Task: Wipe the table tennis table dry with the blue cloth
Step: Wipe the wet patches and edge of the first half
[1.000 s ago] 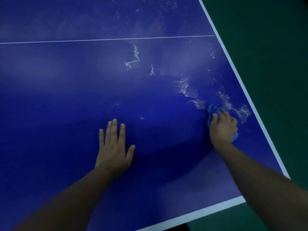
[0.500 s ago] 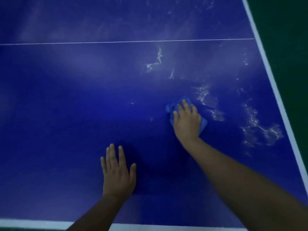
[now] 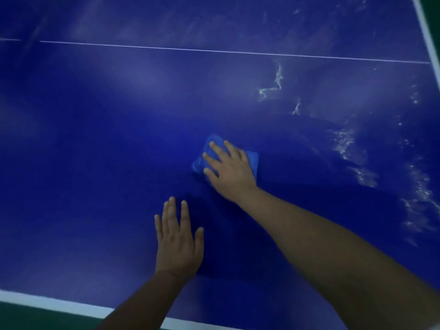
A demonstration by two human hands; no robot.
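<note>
The blue cloth (image 3: pixel 252 159) is pressed under the flat, spread right hand (image 3: pixel 231 172); firm sweeps toward the water streaks (image 3: pixel 345 148) are needed.

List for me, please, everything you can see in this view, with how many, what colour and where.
table tennis table: one, dark blue, fills most of the view
centre line: one, thin, white, across the upper part of the table
edge lines: two, broad, white, along the near edge and at the top right
water streaks: several, pale and glistening, on the right part of the table
blue cloth: one, lighter blue than the table, mid-table under the right hand
floor: dark green, bottom left and top right corners
left hand: one, flat on the table near the near edge, fingers straight
right hand: one, fingers spread, presses on the cloth
</note>
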